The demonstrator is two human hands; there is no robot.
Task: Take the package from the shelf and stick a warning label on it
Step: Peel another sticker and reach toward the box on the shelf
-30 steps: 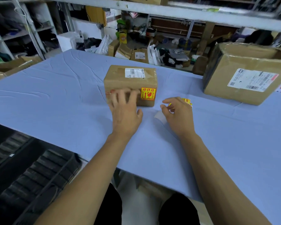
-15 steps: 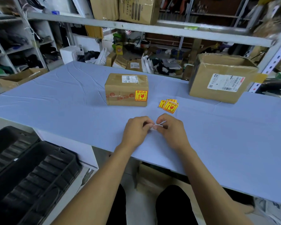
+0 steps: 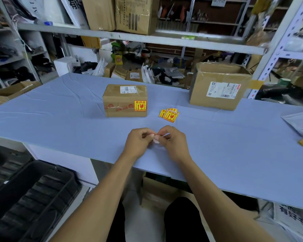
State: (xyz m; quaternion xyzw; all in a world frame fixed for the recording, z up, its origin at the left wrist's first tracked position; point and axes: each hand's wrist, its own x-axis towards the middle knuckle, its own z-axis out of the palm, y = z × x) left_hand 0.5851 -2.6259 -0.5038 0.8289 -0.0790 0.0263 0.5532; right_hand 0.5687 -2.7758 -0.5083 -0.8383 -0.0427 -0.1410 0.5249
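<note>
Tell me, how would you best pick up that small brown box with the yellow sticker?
Probably from above, palms on the two short ends of the small box. It sits flat on the blue table with open space on both ends, and that grip keeps clear of the warning label on its front.

- Small white scrap pinched between both hands, mostly hidden by fingertips.
- Warning label print too small to read.
- White mailer cut off at right edge.
</note>
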